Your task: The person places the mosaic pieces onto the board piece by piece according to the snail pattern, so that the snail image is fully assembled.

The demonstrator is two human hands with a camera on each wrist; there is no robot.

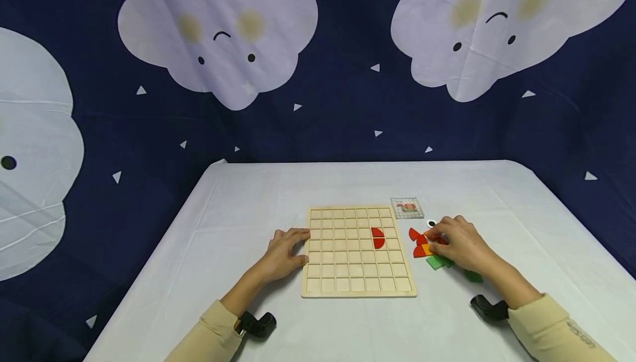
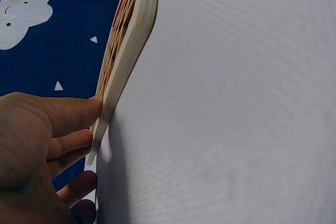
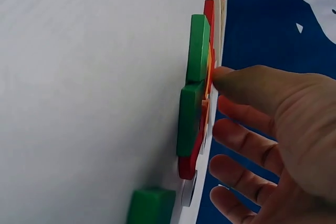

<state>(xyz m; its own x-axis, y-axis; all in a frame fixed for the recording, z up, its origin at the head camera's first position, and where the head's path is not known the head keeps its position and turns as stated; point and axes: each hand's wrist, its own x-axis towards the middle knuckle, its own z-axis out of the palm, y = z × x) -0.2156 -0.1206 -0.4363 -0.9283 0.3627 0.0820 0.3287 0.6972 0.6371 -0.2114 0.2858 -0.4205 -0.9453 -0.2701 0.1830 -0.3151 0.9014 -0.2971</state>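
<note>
A wooden grid board lies flat, with two red quarter-round pieces in cells towards its right side. My left hand rests its thumb and fingertips against the board's left edge; the left wrist view shows the thumb on the rim. Right of the board my right hand reaches over a cluster of small flat pieces. Its thumb touches an orange piece among red pieces. Green pieces lie below the thumb, and part of the cluster is hidden under the hand.
A small picture card with a gridded pattern lies beyond the board's upper right corner. Near the fingers is a white round piece with a black centre. Another green piece sits apart, below the right hand. White cloth covers the table.
</note>
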